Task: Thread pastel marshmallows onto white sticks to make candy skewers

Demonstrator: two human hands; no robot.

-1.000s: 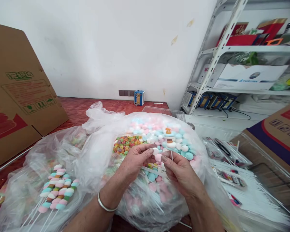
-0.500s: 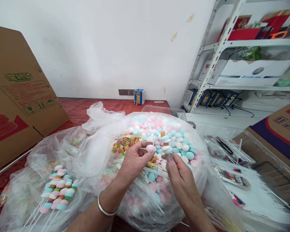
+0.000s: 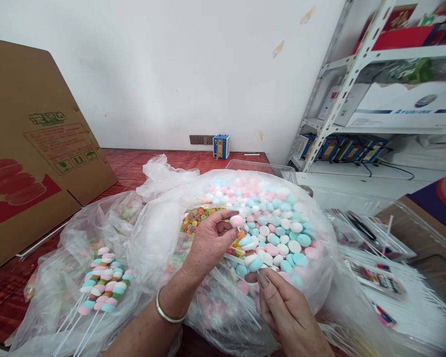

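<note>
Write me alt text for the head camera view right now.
A person's left hand holds a pink-and-white marshmallow at the tip of a candy skewer gripped in the right hand, above pastel marshmallows and small ring candies. Loaded marshmallow skewers lie on clear plastic to the left, near a cardboard box.

A narrow, smooth, silvery bangle (image 3: 164,315) rings the bare left forearm (image 3: 143,327). The left hand (image 3: 208,245) and right hand (image 3: 288,307) are bare.
</note>
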